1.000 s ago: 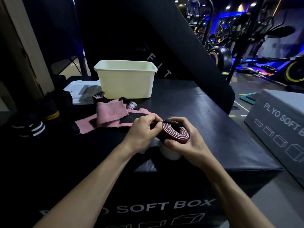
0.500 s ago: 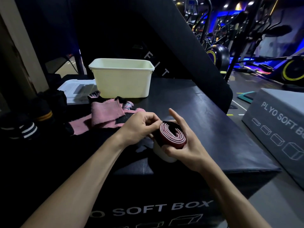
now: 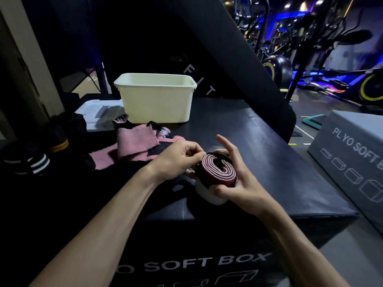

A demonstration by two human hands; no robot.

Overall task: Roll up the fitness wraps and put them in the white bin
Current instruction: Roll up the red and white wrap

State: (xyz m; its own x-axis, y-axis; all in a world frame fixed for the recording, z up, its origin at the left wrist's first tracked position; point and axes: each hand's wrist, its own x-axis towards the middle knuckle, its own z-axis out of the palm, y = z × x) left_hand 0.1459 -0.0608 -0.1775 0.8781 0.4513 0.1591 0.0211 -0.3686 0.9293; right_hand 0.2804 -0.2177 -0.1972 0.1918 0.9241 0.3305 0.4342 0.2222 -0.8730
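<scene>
Behind both hands, white bin [image 3: 156, 104], contents hidden

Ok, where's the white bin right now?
The white bin stands at the far left of the black soft box in the head view, just behind the pink wraps.

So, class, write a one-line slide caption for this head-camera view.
Both hands, left hand and right hand, hold a rolled maroon wrap before the white bin.
</scene>
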